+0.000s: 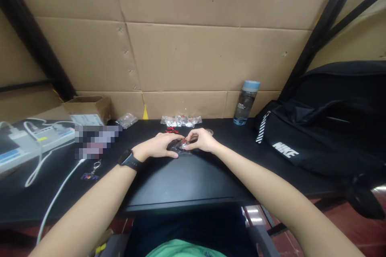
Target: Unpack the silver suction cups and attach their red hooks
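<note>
A small clear plastic bag [183,152] lies on the black table between my hands, with something small and red showing in it. My left hand [158,145] holds the bag's left side, its thumb lower down and the fingers above. From the right, my right hand [201,140] pinches the bag near the red piece, thumb and forefinger bent round it. The exact item inside is too small to make out. Just behind my left fingers lie red cords [171,130]. A clear ring-shaped roll [210,131] is partly hidden behind my right hand.
Several clear packets [181,120] lie along the cardboard wall, with another crumpled plastic bag [127,120] to their left. A water bottle [245,102] and a black bag [316,128] stand right. At left are an open carton [89,108], a power strip [36,144] and a keychain [92,173].
</note>
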Motion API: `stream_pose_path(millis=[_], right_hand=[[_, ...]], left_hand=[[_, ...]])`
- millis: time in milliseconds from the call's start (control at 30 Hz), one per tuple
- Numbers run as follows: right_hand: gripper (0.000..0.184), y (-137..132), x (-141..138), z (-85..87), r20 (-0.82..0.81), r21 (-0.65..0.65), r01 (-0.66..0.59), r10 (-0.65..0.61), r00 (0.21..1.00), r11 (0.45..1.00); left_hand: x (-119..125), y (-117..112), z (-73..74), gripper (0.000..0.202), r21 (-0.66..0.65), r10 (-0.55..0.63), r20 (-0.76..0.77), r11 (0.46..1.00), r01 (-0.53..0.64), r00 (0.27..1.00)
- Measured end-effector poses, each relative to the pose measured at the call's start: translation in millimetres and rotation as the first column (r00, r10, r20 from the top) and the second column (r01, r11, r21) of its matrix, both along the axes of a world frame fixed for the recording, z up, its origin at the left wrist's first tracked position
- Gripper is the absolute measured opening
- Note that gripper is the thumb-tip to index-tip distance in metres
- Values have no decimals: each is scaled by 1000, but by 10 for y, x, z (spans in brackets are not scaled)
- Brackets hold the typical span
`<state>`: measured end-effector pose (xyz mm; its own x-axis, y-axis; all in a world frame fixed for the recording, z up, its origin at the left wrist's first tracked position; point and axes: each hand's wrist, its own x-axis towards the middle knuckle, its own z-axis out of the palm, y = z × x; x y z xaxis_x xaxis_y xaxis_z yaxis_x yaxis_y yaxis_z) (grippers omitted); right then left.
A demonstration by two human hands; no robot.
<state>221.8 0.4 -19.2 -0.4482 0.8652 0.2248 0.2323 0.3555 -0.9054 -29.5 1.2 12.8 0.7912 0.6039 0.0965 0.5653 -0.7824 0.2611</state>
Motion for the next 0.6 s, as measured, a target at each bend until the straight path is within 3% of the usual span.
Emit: stream_pose_path(millis=[133, 233, 433, 600], right_hand=[[49, -22, -5, 33, 116, 47, 126, -130, 985, 991], [48, -16, -2, 33, 172, 77, 154, -165, 971, 985], [44, 40, 5, -42, 71, 11, 69, -70, 995, 998], [48, 8, 13, 0, -28, -25, -48, 47, 999, 999]], left_hand=[[-2, 13, -19, 73, 6, 9, 1, 1000, -9, 1000], [-2, 18, -28, 74, 8, 13, 2, 1000, -13, 1000], [2, 12, -6, 68, -8, 10, 22, 1000, -9, 1000], [1, 23, 15, 52, -22, -31, 60, 999, 32, 998]])
